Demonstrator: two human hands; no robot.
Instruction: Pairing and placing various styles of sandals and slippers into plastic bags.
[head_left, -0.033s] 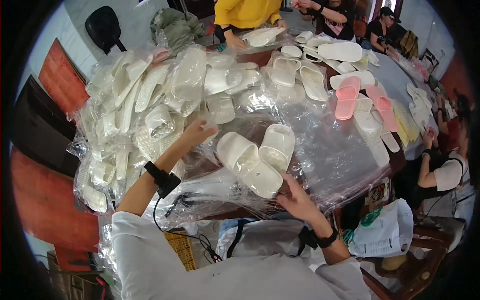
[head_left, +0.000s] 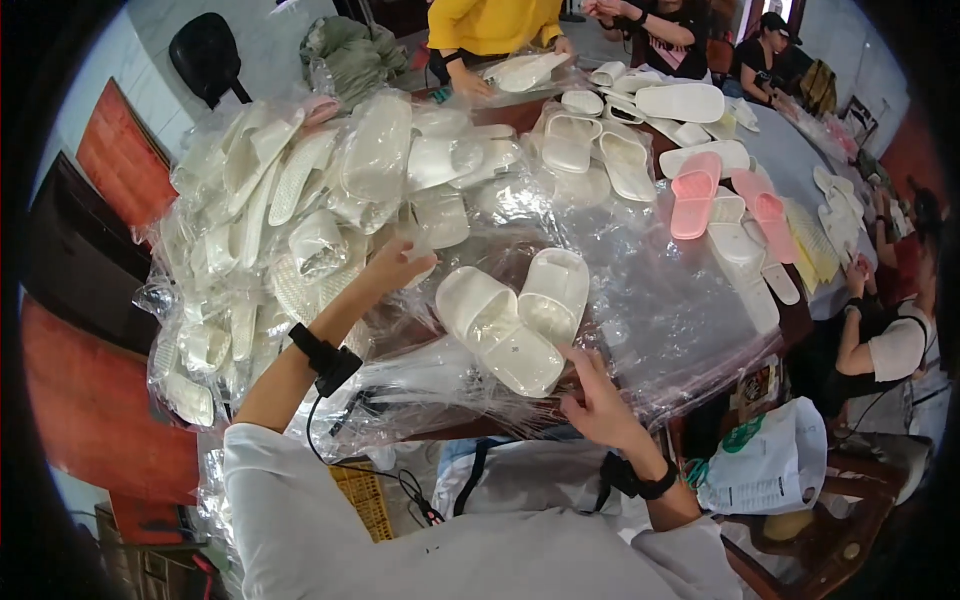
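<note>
A pair of white slide slippers (head_left: 525,365) lies in front of me on clear plastic film (head_left: 660,345), one overlapping the other, toes pointing away. Just right of the nearer slipper's heel is my right hand (head_left: 597,405), fingers apart and nothing in them. My left hand (head_left: 397,266) reaches out to the left of the pair, beside a heap of bagged white slippers (head_left: 320,245). Its fingers are stretched out; whether they touch the film under them I cannot tell. Dark straps sit on both my wrists.
Pink slippers (head_left: 695,195) and more white ones lie to the right, near yellow sheets (head_left: 812,245). A white bag (head_left: 768,460) stands at the lower right beside a wooden chair (head_left: 850,545). Across the table is a person in yellow (head_left: 495,25); other people work along its right side.
My right hand has drawn slightly right and away from the nearer slipper's heel. The slippers have shifted only a little; my left hand stays put.
</note>
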